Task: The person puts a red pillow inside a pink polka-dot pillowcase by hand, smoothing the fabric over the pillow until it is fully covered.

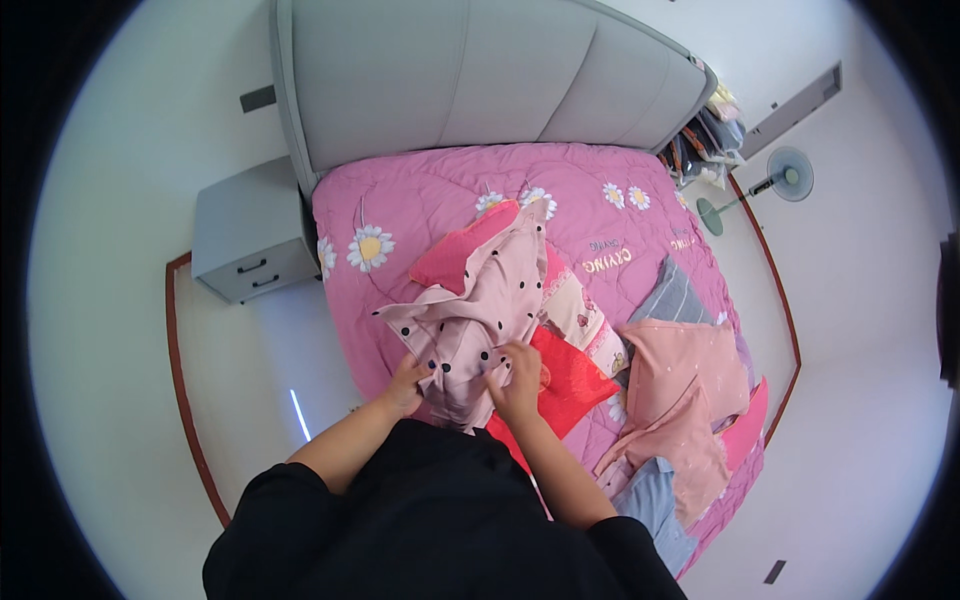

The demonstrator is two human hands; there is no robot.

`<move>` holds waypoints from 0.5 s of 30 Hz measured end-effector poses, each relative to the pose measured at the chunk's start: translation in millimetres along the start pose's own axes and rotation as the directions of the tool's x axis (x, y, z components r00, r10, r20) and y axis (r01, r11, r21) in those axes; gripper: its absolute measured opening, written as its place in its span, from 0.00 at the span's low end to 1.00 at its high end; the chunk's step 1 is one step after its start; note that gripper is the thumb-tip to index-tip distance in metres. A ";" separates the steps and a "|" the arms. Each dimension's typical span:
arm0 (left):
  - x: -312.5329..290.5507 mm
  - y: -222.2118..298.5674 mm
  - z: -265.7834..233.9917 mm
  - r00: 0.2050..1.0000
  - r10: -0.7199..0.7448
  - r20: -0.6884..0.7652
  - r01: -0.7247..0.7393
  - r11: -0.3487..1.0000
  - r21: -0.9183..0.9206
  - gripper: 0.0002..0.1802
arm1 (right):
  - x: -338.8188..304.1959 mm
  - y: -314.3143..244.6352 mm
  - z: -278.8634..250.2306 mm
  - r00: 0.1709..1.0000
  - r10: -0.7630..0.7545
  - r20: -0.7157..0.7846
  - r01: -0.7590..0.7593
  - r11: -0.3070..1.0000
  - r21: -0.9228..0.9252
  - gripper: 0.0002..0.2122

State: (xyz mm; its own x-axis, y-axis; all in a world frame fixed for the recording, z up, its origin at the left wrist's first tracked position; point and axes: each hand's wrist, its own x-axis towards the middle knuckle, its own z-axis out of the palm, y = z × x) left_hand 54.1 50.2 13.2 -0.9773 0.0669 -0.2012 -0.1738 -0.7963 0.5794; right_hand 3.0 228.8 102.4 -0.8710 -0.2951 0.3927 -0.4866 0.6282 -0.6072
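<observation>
A pale pink pillowcase (497,300) with black dots lies rumpled in front of me, its near end lifted close to my body. My left hand (405,387) grips its near left edge, fingers closed on the cloth. On the near right side, my right hand (515,383) pinches the same pillowcase. Partly covered by it are a hot pink pillowcase or cushion (462,252) beyond, a cream and pink patterned cloth (577,308) to the right, and a bright red cloth (570,385) beside my right hand.
A pink daisy-printed quilt (400,190) covers the bed, below a grey headboard (500,75). At right lie a peach pillowcase (685,370) and grey-blue cloths (655,500). A grey nightstand (250,225) stands left; a fan (790,175) and piled bags (710,140) stand far right.
</observation>
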 end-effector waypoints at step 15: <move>1.0 15.3 11.4 0.925 0.182 -0.333 -0.013 0.892 0.452 0.39 | 18.5 11.9 41.2 0.900 -0.376 0.219 0.366 0.926 0.089 0.06</move>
State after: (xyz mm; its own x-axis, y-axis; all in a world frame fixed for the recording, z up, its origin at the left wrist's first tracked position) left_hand 49.0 44.9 30.9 -0.8952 -0.2836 -0.3438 -0.1976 -0.4389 0.8765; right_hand -21.7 201.2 73.9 -0.6157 -0.6599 0.4307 -0.7753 0.4097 -0.4806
